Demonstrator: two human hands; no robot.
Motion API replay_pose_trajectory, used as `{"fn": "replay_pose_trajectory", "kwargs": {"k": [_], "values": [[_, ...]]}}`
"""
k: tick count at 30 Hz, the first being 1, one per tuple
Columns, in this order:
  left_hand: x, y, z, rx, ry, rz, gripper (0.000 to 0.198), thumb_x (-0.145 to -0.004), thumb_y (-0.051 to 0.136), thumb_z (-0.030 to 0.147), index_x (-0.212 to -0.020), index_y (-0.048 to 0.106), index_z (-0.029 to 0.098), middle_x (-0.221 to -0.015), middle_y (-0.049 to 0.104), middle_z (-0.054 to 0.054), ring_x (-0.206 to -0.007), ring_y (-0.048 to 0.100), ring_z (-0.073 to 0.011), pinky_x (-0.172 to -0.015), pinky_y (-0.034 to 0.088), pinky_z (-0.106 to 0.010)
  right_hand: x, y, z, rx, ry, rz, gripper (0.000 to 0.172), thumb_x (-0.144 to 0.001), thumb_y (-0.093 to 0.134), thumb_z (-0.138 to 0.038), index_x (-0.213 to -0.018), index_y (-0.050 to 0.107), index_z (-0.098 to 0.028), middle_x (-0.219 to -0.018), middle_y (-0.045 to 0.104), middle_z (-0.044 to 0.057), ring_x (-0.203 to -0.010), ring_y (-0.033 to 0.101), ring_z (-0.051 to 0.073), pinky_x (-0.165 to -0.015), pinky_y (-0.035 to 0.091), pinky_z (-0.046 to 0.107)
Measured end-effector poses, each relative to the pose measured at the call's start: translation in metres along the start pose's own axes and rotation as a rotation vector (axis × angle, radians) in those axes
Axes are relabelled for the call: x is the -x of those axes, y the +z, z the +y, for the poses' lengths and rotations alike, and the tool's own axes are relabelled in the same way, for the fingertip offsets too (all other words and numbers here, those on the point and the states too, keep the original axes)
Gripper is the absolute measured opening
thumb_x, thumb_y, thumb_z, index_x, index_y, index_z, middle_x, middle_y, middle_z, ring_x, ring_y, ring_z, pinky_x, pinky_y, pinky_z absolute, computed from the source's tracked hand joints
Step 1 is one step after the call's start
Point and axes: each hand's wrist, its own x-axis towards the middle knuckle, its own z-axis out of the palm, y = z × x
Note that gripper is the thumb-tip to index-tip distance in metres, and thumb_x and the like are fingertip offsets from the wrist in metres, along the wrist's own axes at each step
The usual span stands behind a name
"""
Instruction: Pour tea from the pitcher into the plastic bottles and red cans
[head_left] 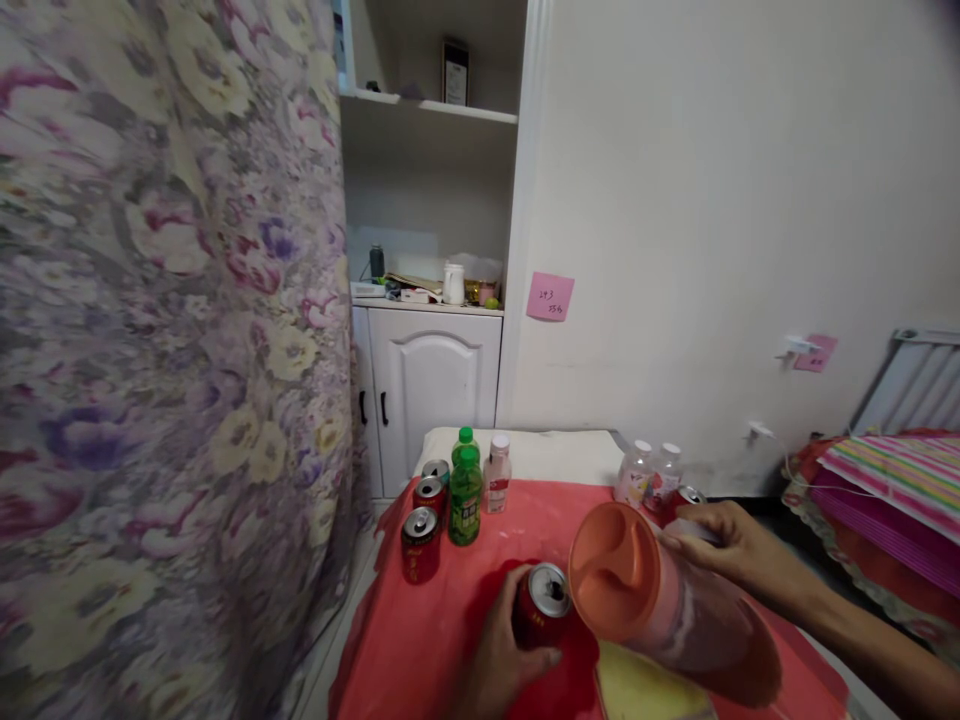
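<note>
On the red table cover (390,640), my left hand (501,640) is wrapped round a red drink can (541,610) with an opened top. My right hand (712,540) grips the handle of a translucent pitcher (705,630) with an orange lid (615,570). Dark liquid shows inside the pitcher, which is tilted so its lid end points left, close beside the can's top. Whether liquid is flowing, I cannot tell. Under the pitcher lies a yellow, cloth-like piece (645,690), partly hidden.
Left of the hands stand red cans (421,545), green bottles (466,500) and a white-capped clear bottle (497,475). Two small white-capped bottles (636,472) and another red can (686,497) stand at the back right. A floral curtain (180,350) hangs at left, beside a white cabinet (435,390).
</note>
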Motion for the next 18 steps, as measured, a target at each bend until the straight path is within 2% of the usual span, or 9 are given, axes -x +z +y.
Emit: {"fn": "replay_pose_trajectory", "kwargs": {"k": [3,7,15,18], "values": [[-0.001,0.000,-0.007,0.029,0.062,-0.002,0.086,-0.054,0.087,0.024,-0.134,0.056,0.029,-0.142,0.066,-0.007,-0.137,0.054,-0.0353,-0.117,0.043,-0.039,-0.001,0.001,0.003,0.004,-0.007,-0.007,0.051,-0.085,0.056,-0.062,-0.059,0.032,-0.025,-0.059,0.028,-0.006,-0.057,0.025,0.011,-0.053,0.018,0.030],[-0.005,0.000,-0.014,0.009,0.083,0.003,0.086,-0.054,0.087,0.023,-0.134,0.056,0.028,-0.141,0.067,-0.007,-0.135,0.056,-0.0344,-0.116,0.044,-0.037,-0.001,0.002,0.008,-0.006,-0.022,-0.005,0.051,-0.087,0.055,-0.061,-0.060,0.032,-0.024,-0.059,0.028,-0.006,-0.057,0.025,0.011,-0.053,0.018,0.030],[-0.005,0.000,-0.010,-0.025,0.059,0.012,0.084,-0.055,0.084,0.016,-0.134,0.055,0.025,-0.142,0.065,-0.010,-0.136,0.055,-0.0346,-0.119,0.042,-0.044,-0.003,0.002,0.008,0.025,-0.014,-0.025,0.053,-0.085,0.053,-0.067,-0.060,0.033,-0.024,-0.060,0.028,-0.006,-0.057,0.026,0.011,-0.054,0.019,0.028],[-0.004,0.001,-0.008,0.003,0.069,0.005,0.084,-0.054,0.083,0.015,-0.133,0.056,0.023,-0.141,0.066,-0.010,-0.136,0.056,-0.0345,-0.119,0.042,-0.043,-0.003,0.002,0.009,0.037,-0.007,-0.025,0.053,-0.086,0.053,-0.066,-0.061,0.032,-0.025,-0.060,0.027,-0.006,-0.057,0.025,0.011,-0.054,0.018,0.028]]}}
